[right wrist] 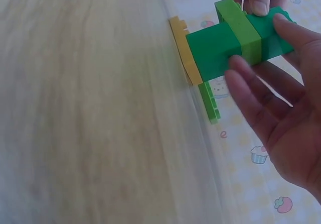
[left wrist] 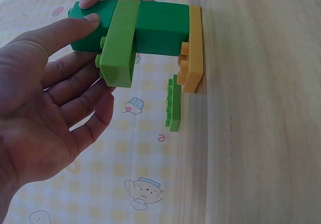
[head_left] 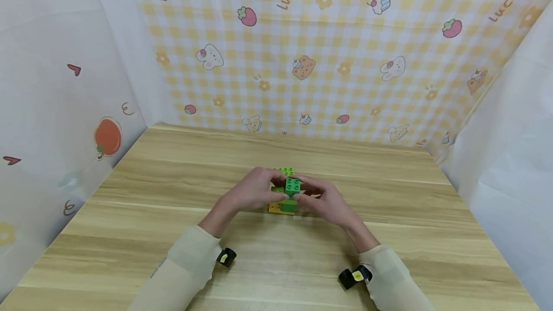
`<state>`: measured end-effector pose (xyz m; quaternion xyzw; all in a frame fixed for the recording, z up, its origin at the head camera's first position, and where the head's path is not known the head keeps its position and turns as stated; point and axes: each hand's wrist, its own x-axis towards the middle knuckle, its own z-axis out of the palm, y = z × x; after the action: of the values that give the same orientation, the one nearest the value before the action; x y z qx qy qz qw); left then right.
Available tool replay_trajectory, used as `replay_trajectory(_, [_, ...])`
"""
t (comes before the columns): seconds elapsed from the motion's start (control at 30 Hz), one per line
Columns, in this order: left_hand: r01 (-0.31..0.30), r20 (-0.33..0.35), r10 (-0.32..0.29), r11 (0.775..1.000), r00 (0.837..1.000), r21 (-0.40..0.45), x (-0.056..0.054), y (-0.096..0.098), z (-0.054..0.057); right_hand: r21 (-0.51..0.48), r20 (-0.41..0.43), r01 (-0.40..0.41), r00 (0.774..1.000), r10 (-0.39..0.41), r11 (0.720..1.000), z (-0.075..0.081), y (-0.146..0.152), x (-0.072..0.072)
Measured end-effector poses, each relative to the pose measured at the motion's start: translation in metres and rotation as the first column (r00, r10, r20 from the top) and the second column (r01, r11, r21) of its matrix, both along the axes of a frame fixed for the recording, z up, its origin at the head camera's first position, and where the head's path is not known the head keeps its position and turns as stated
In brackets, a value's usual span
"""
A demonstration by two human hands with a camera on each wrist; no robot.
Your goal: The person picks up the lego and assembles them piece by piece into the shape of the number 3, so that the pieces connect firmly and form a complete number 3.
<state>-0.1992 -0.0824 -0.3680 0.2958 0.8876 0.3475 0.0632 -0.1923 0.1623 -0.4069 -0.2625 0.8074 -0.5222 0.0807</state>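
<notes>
Toy building bricks stand in a stack between the two hands. At the bottom lies an orange plate [left wrist: 195,48], carrying a dark green brick [left wrist: 163,28]. Above it a light green brick [left wrist: 123,38] juts out to the left, topped by another dark green brick [head_left: 292,185]. My left hand [head_left: 259,189] pinches the top dark green brick, its thumb on the near face. From the other side my right hand [head_left: 324,200] grips the same brick, thumb likewise on the near face. The right hand's lower fingers hang loosely beside the stack.
Behind the stack, a flat light green plate [left wrist: 173,103] lies on the wooden table [head_left: 276,272], partly hidden by the hands in the head view. A patterned cloth [head_left: 345,52] hangs along the table's back edge, with white cloth at both sides.
</notes>
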Motion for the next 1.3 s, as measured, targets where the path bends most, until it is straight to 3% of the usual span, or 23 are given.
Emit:
replay_trajectory(0.3, [-0.012,0.000,0.012,1.000,1.000,0.001,-0.0009,0.0005,-0.0014,-0.087,0.060,0.034,0.998,-0.029,0.996,-0.0006,-0.0020,-0.0005])
replay_trajectory(1.3, [-0.019,0.025,0.019,1.000,1.000,-0.001,-0.0019,0.0012,-0.0029,-0.121,0.096,0.042,0.995,-0.031,0.992,-0.0010,-0.0005,-0.0005])
